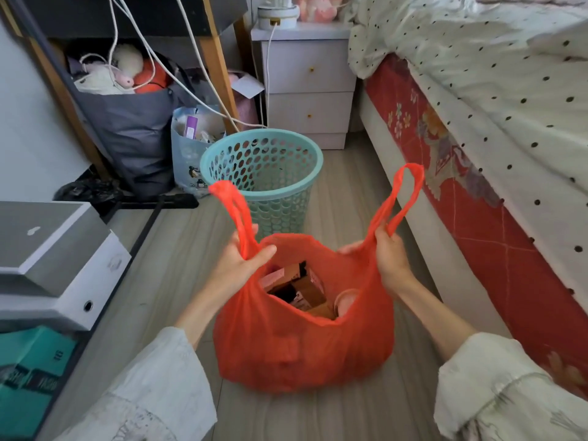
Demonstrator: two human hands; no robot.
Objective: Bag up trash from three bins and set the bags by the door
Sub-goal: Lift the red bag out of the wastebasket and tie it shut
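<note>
Red plastic fills most of what I see: the bag (302,345) sits on the floor (343,192) in front of me, just this side of the bin (264,173). My left hand (241,265) grips the left handle (229,202) and my right hand (389,249) grips the right handle (401,192); the fingers of both are curled round the thin plastic, pulling the loops up and apart so the mouth stays open.

Inside the bag I see cardboard boxes (302,291), something dark, and a round pinkish cup or lid (345,302). The bin behind the bag looks emptied, only its holed wall and bottom showing, though I cannot see every corner.

I judge this one bin's trash as bagged but not tied. The handles still need knotting, the bag needs carrying to the door, which is not in sight, and I cannot tell how the other two bins stand.
</note>
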